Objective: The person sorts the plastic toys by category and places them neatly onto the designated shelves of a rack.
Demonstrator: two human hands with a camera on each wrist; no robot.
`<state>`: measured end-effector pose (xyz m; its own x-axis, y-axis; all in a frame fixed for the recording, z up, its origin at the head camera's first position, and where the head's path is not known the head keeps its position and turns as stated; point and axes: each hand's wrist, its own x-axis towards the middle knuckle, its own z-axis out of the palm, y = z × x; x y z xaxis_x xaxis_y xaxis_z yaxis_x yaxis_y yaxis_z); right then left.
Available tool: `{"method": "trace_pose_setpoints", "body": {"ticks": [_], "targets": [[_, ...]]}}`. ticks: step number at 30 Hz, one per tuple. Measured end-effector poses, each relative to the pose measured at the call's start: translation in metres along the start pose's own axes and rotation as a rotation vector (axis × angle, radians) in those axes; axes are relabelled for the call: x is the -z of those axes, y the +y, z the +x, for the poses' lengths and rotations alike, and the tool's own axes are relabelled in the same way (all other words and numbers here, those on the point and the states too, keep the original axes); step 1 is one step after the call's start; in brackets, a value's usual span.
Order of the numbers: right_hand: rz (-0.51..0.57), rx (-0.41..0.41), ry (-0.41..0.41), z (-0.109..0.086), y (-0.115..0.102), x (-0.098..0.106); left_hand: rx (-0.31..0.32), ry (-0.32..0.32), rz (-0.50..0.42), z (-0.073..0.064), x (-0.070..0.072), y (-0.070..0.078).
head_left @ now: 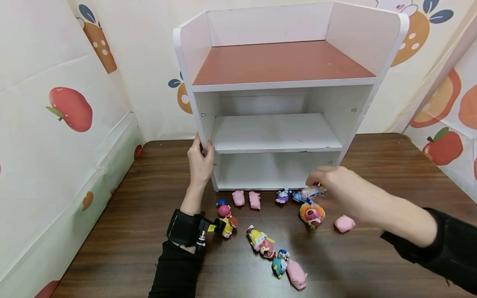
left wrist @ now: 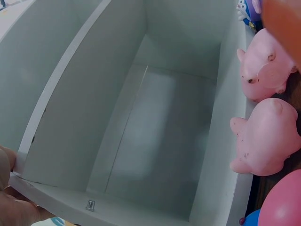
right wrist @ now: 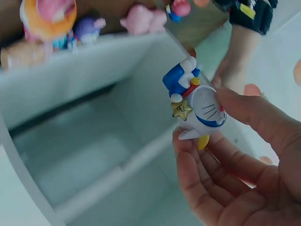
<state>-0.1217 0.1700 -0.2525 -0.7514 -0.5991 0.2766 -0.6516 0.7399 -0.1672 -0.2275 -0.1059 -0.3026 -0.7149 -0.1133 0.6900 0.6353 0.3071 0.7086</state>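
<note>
A white shelf unit point(head_left: 275, 151) with a reddish-brown top surface stands on the wooden table. My left hand point(head_left: 201, 163) grips the front edge of its left side panel, thumb and fingers on either side; in the left wrist view, that hand point(left wrist: 19, 207) shows at the lower left corner. Between thumb and fingers, my right hand point(right wrist: 249, 155) pinches a small blue-and-white cat figurine point(right wrist: 202, 108) with a gold star. In the head view, my right hand point(head_left: 344, 192) hovers over the lowest compartment's front right, and I cannot make out its figurine there.
Pink pig figurines point(head_left: 238, 198) and a purple figurine point(head_left: 283, 195) lie along the unit's front. An orange-ringed pink bear point(head_left: 312, 214) and another pig point(head_left: 344, 224) lie below my right hand. Several figurines point(head_left: 261, 242) are scattered nearer. Patterned cloth point(head_left: 71, 109) covers the walls.
</note>
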Motion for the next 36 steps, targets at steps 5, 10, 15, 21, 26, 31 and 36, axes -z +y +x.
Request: {"method": "trace_pose_setpoints", "body": {"ticks": [5,10,15,21,26,31,36], "targets": [[-0.080,0.088,0.093,0.003,0.002,0.024,0.009,-0.002,-0.006,0.000,0.000,0.000],[-0.157,0.149,0.150,0.009,0.006,0.047,0.009,0.002,0.001,0.000,0.000,0.000],[-0.273,0.106,0.115,0.015,0.034,0.060,0.006,-0.005,0.002,-0.001,0.000,0.000],[-0.361,0.039,0.109,0.028,0.046,0.093,-0.004,-0.006,-0.002,0.000,0.000,-0.001],[-0.425,-0.003,0.129,0.042,0.046,0.123,-0.002,-0.001,0.003,0.000,0.000,-0.001],[-0.488,-0.050,0.134,0.056,0.057,0.142,-0.005,-0.003,0.006,0.000,0.001,0.000],[-0.506,-0.096,0.099,0.073,0.077,0.155,-0.011,0.005,0.011,0.000,0.001,-0.001]]}}
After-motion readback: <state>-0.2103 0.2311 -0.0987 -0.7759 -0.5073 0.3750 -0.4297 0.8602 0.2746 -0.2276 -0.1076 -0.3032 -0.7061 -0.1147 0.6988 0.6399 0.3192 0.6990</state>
